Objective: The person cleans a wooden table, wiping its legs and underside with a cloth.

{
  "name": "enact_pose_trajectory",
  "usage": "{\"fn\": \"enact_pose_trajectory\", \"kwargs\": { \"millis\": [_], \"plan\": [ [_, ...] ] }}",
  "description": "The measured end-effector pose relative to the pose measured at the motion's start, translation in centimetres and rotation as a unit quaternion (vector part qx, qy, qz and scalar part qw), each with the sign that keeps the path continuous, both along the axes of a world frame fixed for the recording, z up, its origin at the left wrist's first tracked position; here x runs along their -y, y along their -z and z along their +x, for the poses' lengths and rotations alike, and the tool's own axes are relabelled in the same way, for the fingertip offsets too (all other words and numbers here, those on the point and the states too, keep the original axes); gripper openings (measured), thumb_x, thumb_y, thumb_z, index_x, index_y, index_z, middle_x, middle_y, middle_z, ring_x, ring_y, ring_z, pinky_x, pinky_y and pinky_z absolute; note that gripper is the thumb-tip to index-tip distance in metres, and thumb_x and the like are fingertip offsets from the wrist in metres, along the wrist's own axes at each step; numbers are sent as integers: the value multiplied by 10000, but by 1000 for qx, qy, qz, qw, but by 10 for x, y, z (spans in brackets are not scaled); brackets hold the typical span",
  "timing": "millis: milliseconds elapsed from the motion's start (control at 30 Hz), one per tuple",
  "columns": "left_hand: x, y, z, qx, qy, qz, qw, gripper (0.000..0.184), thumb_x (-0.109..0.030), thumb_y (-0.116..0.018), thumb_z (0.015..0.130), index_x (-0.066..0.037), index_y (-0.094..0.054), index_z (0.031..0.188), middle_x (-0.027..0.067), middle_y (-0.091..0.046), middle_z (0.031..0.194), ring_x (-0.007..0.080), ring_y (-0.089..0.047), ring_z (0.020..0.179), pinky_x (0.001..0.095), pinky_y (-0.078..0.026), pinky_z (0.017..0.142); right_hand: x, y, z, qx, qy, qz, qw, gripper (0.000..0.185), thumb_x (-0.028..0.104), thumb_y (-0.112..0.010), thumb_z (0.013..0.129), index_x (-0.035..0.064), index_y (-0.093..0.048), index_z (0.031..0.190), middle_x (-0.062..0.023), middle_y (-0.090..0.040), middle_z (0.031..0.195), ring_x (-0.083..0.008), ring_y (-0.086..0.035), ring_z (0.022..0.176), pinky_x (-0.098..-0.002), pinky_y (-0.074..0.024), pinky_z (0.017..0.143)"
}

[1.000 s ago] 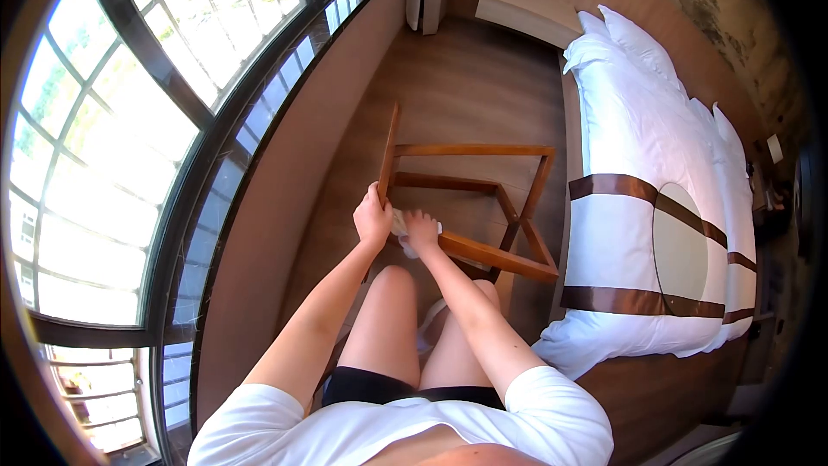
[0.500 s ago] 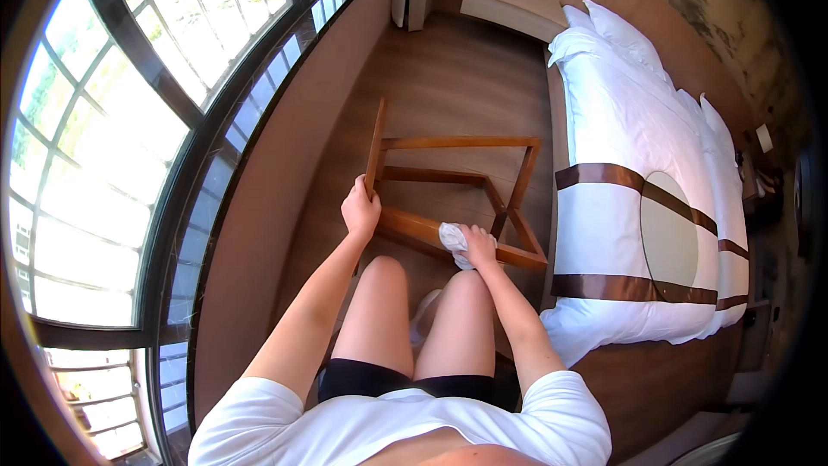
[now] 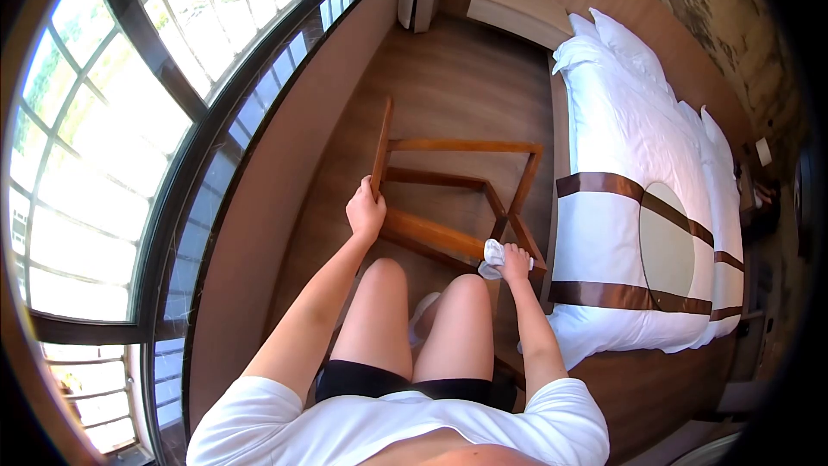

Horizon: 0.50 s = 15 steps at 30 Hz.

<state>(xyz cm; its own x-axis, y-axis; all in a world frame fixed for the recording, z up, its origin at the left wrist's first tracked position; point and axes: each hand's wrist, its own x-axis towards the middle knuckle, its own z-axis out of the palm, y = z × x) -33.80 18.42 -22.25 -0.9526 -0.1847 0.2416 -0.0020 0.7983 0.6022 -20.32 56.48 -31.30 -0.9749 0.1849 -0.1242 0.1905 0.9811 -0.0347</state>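
A brown wooden furniture frame (image 3: 431, 228), made of several joined bars, stands tilted or on its side in front of my knees; I cannot tell its exact kind. My left hand (image 3: 366, 210) is closed around the lower part of its left upright bar (image 3: 382, 142). My right hand (image 3: 516, 262) grips a crumpled white cloth (image 3: 492, 256) against the right end of the near, thick bar. Part of the cloth sticks out on the left of my fingers. Some lower bars are hidden behind the near bar and my legs.
A bed (image 3: 604, 233) with white bedding and brown bands is close on the right, with a round pale panel (image 3: 667, 246) on it. Barred windows (image 3: 103, 173) and a dark sill run along the left. A wooden bench-like box (image 3: 520, 10) is at the back on the wooden floor (image 3: 466, 60).
My right hand has slid the white cloth rightward along the near bar to its right end. My left hand keeps its hold on the upright bar. The view has shifted slightly.
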Motion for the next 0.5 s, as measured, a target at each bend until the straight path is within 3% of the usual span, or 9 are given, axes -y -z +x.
{"fn": "enact_pose_trajectory", "kwargs": {
  "millis": [100,267,500],
  "plan": [
    [0,3,-1,-8,1,0,1000,387,-135,-596,821,-69,-536,1197,174,-675,898,361,-651,747,454,-530,666,21,5,-23,36,-89,-50,994,532,425,-807,648,94,-579,996,-104,-629,1003,-331,-603,969,-467,-466,868],
    [0,0,-1,24,-10,11,1000,365,-133,-606,824,-75,-534,1178,175,-674,909,372,-645,795,462,-516,698,98,6,-74,62,-168,-103,978,567,464,-823,619,93,-588,978,-134,-669,983,-333,-644,920,-443,-512,810],
    [-1,0,-1,11,-4,-3,1000,416,-120,-601,797,-60,-534,1203,186,-677,908,362,-656,769,450,-535,679,220,-13,-126,113,-166,-142,969,563,344,-819,595,87,-605,1049,-143,-666,996,-327,-640,945,-422,-512,838]
  ]
}}
